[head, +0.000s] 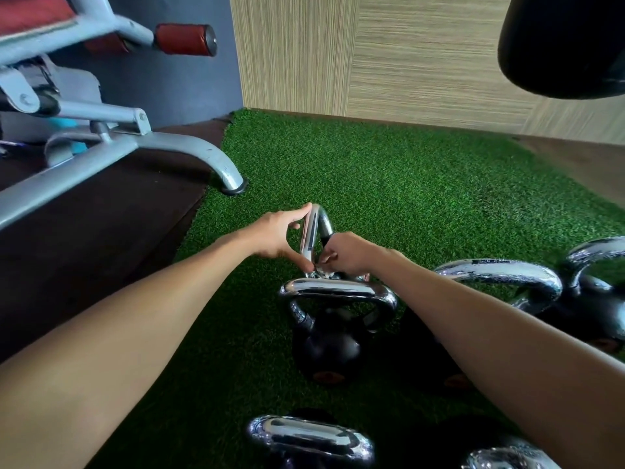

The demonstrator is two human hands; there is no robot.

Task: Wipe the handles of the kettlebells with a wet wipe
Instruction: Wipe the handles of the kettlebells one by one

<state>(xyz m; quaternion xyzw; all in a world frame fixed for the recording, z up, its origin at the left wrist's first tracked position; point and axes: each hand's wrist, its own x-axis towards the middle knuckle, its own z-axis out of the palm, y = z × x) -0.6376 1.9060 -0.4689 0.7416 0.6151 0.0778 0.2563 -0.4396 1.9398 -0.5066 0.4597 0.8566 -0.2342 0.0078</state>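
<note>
Head view: on the green turf [422, 198], the farthest kettlebell's chrome handle [313, 228] is pinched between the left hand's [277, 235] thumb and forefinger. The right hand's [346, 252] fingers curl round its right leg, and any wipe is hidden. Wet chrome could slip from that light pinch, knocking the bell against the neighbouring kettlebell [329, 346].

Gym: kettlebells [326, 346], weight bench [111, 147], turf [389, 184].

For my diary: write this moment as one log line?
left hand: pinches far kettlebell handle | right hand: grips same handle | floor: green turf
</note>
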